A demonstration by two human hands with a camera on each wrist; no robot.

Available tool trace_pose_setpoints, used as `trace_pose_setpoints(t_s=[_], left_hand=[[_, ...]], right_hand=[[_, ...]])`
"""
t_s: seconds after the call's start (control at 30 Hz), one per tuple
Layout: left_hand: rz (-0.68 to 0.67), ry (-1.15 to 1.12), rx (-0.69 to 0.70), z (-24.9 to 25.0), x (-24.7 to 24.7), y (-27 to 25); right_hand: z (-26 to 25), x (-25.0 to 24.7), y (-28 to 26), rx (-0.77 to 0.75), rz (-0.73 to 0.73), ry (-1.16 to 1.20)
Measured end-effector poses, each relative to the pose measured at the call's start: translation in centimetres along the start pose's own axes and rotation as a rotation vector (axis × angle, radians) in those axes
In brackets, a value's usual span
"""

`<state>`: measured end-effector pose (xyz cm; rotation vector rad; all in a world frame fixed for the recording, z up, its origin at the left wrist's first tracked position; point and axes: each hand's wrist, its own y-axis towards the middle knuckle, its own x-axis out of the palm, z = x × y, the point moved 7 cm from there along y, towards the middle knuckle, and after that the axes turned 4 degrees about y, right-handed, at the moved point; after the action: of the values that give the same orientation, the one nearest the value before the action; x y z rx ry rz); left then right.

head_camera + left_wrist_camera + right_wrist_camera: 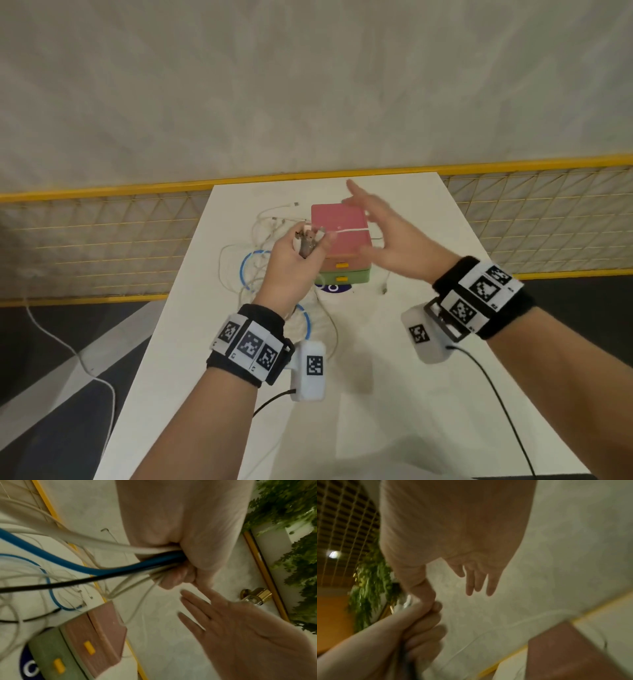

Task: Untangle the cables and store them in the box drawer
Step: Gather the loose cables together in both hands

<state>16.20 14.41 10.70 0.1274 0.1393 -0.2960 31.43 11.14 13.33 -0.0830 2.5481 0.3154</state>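
Left hand (291,260) grips tangled white, blue, black cables (96,555).

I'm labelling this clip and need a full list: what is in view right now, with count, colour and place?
Cables: a tangle, count unclear; mostly white, one blue, one black; on the table left of the box, one end bunched in the left hand.
Box: one, two stacked drawers, pink over green, yellow handles, both closed; mid-table.
Table: one, white.
Mesh fence: yellow, behind the table.
Left hand: grips the cable bunch.
Right hand: fingers spread, above the box, holding nothing.
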Motion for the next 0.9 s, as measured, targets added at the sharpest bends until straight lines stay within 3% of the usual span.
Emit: trace_pose_setpoints(t_s=[0.1,0.23,0.37,0.5,0.77,0.9], left_hand=[[-0.055,-0.032,0.082,2.5,1.7,-0.6],[-0.112,0.082,0.144,4.2,2.8,-0.8],[-0.192,0.153,0.273,6.0,2.1,-1.2],[-0.164,0.249,0.376,7.2,1.4,-0.9],[-0.342,0.782,0.479,6.1,3.0,-0.7],[-0.335,0.741,0.499,6.0,3.2,-0.7]], right_hand=[[-0.3,5.3,-0.5,0.066,-0.24,0.399],[-0.6,6.9,-0.3,0.112,-0.145,0.479],[-1.4,6.4,-0.2,0.067,0.004,0.283],[-0.4,6.5,-0.1,0.176,0.122,0.249],[-1.2,5.3,-0.5,0.208,0.131,0.312],[-2.5,5.2,-0.2,0.104,0.154,0.137]])
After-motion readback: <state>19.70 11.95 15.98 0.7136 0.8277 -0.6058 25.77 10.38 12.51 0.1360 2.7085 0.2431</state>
